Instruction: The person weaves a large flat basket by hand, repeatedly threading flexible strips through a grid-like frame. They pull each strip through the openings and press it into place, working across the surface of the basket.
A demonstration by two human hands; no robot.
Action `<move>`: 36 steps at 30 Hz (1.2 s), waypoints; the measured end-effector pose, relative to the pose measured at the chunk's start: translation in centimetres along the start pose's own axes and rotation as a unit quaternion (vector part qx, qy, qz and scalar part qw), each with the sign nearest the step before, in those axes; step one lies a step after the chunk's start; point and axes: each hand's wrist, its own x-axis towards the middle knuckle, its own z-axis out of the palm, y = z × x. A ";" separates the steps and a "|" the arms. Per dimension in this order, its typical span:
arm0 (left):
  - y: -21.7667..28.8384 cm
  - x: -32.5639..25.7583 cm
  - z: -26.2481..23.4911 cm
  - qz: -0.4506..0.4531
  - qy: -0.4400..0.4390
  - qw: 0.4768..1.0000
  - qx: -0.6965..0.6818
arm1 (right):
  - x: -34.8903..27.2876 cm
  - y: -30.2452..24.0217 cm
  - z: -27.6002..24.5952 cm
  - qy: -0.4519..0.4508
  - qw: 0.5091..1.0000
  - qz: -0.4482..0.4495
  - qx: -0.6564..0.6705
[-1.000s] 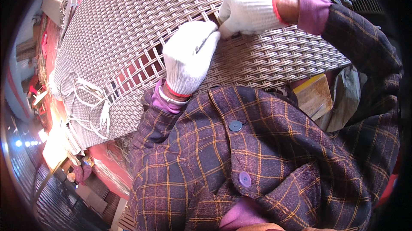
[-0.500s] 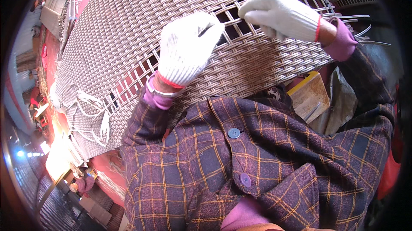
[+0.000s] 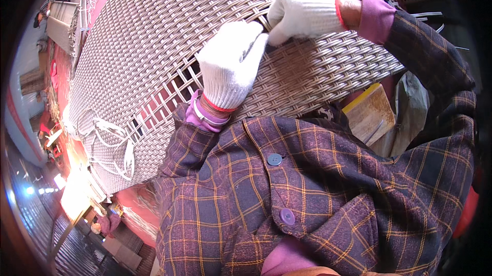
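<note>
A grey-brown woven wicker panel [image 3: 169, 35] spreads across the surface before me. An open row of gaps and bare cross strands runs slantwise through its weave. My left hand [image 3: 230, 63], in a white knit glove with a red cuff, rests over this row, its thumb and fingers pinched together. Close by on the right, my right hand [image 3: 305, 14], gloved alike, is closed, its fingertips down at the weave beside a dark gap. Any strand between the fingers of either hand is hidden by the gloves.
A loose coil of pale strands [image 3: 125, 158] lies on the panel's left end. Strand ends [image 3: 428, 14] stick out past its right edge. Near my right side is a wooden piece with a yellow edge [image 3: 369, 114]. Another person [image 3: 106, 223] is low at the far left.
My right hand has moved left along the open row, close to my left hand, its fingers now curled tighter. My left hand has shifted slightly right and nearer to me.
</note>
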 end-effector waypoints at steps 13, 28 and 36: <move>2.1 3.7 1.8 -0.086 -0.091 0.966 -0.227 | -5.1 4.3 -0.7 0.162 0.985 -0.059 0.018; -1.4 2.4 5.0 0.024 -0.093 0.994 0.052 | -0.3 4.0 -1.9 0.001 0.955 -0.206 -0.213; -0.9 0.2 3.0 0.053 0.014 0.983 0.173 | -0.9 2.5 -0.9 0.077 0.985 0.147 0.055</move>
